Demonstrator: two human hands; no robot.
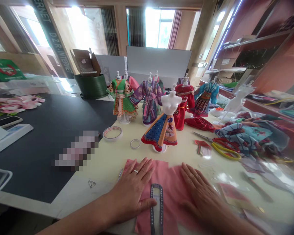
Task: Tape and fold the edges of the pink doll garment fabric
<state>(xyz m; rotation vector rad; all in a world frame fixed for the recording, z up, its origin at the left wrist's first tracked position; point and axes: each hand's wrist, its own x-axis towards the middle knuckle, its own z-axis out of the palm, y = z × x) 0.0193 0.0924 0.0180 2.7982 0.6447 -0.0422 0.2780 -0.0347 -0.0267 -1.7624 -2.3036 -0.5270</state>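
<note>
Pink fabric [172, 182] lies spread on the cream tabletop right in front of me. My left hand [134, 182] rests flat on its left side, fingers stretched out, a ring on one finger. Its thumb touches a dark trim [161, 202] studded with pearl-like beads, which forms a long narrow loop on the fabric. My right hand [198, 189] lies palm down over the fabric's right side, its fingers extended. Just beyond the cloth stands a white mini mannequin [171, 101] wearing a blue, orange and red skirt [159, 132].
Several dressed mini mannequins [149, 98] stand behind. Yellow-handled scissors [225, 151] and a heap of patterned fabric [250, 133] lie to the right. A tape roll [112, 133] and a small ring [135, 143] sit to the left. A green pot [91, 86] holds a cardboard box.
</note>
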